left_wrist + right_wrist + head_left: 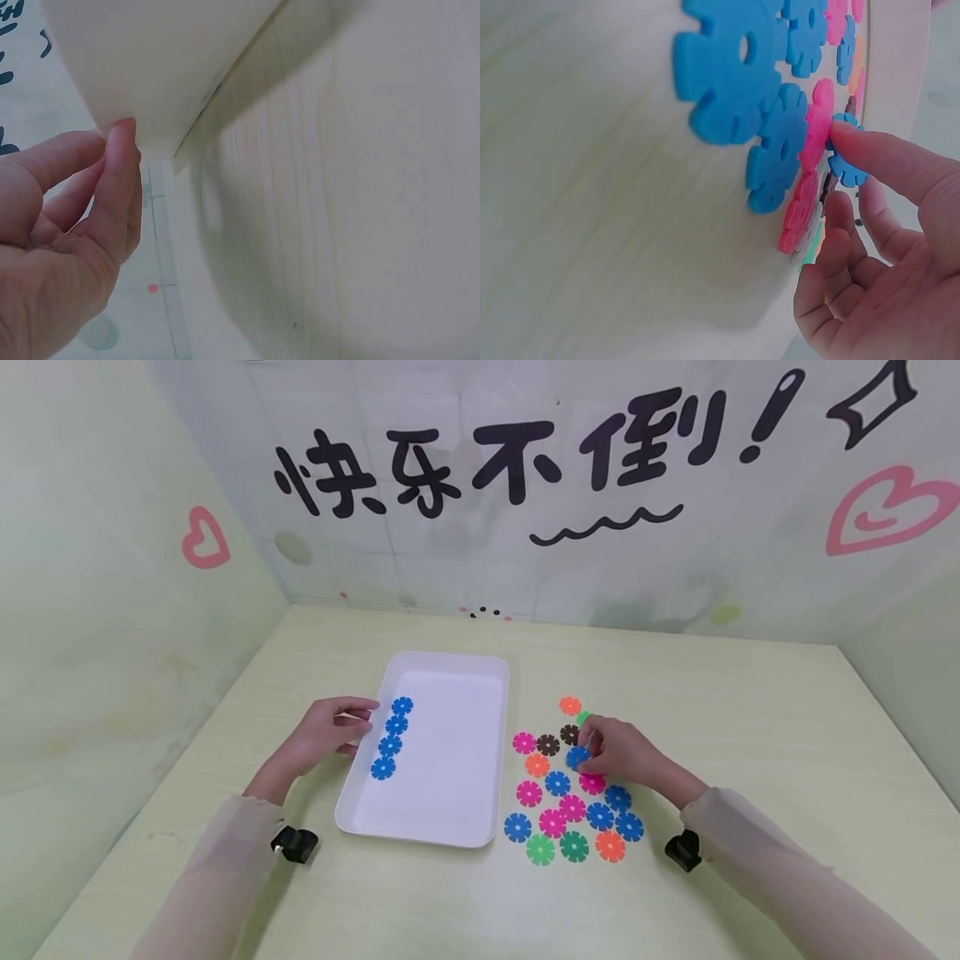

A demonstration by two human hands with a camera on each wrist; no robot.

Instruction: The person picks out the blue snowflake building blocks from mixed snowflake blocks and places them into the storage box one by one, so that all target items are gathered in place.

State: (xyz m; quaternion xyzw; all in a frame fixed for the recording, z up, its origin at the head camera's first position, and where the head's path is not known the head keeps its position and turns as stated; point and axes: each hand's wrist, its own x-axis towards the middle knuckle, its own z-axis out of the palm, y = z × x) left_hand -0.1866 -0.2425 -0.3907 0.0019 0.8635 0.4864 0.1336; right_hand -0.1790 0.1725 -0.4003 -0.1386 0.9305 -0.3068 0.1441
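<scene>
A white tray lies on the table, with several blue notched plastic discs in a column along its left side. My left hand is at the tray's left rim; in the left wrist view its thumb and fingers pinch the tray's edge. To the right of the tray, my right hand pinches a blue notched disc above the loose discs. In the right wrist view, the thumb lies on that disc and the other fingers are partly curled.
Loose notched discs in pink, blue, orange, green and black lie spread right of the tray on the pale wooden table. Printed walls border the table at the back and sides.
</scene>
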